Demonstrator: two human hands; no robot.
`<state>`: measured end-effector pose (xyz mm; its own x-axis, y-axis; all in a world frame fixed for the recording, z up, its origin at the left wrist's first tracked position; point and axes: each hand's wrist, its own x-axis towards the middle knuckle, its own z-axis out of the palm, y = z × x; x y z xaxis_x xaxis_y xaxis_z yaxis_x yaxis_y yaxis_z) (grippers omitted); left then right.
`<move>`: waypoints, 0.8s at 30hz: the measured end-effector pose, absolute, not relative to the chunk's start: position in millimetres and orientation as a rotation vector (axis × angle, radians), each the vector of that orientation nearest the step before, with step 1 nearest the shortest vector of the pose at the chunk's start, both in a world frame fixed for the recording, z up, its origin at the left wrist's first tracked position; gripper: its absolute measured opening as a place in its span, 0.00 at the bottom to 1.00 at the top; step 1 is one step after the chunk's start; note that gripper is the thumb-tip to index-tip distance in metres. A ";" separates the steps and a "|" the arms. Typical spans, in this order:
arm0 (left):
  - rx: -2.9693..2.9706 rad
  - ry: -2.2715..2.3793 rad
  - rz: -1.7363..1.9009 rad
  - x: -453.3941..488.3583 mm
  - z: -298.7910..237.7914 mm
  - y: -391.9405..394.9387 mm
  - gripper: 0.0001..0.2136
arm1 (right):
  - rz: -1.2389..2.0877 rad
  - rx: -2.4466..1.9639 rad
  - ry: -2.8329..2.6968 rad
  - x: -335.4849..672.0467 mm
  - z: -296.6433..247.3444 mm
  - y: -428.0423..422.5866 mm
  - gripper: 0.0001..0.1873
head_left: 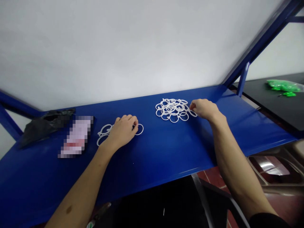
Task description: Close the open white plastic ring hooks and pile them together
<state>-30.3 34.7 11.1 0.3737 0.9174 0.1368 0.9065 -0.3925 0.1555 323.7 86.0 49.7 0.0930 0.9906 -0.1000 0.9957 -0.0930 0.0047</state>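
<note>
White rings, thin and round with small knobs, lie in a heap (172,110) on the blue table (161,148). At the heap's right edge my right hand (205,109) is closed, thumb and fingers pinching one white ring (193,114). My left hand (124,129) rests low over the table to the left, its fingers curled and closed on another white ring (142,129) that sticks out to the right. Several more white rings (102,139) lie beside and partly under this hand, which hides some of them.
A black plastic bag (45,126) and a pixelated flat object (77,136) lie on the table's left. Blue frame posts (243,77) stand at both ends. To the right, a black table (266,101) holds a bag of green pieces (283,86). A brown chair (280,186) stands below.
</note>
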 end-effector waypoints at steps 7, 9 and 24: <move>2.595 1.700 0.306 -30.5 9.6 34.8 0.06 | -0.179 2.254 2.081 330.7 40.9 91.4 0.13; 2.605 1.695 0.291 -30.8 9.0 35.0 0.06 | -0.170 2.246 2.132 332.8 37.8 93.1 0.12; 2.460 1.710 0.482 -24.2 16.2 31.5 0.08 | -0.063 2.352 2.272 324.6 44.6 86.6 0.13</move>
<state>-24.2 31.5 16.2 0.3165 0.9280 0.1966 0.8940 -0.3611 0.2653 324.6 86.6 44.6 0.0384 0.9973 0.0623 0.9924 -0.0307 -0.1195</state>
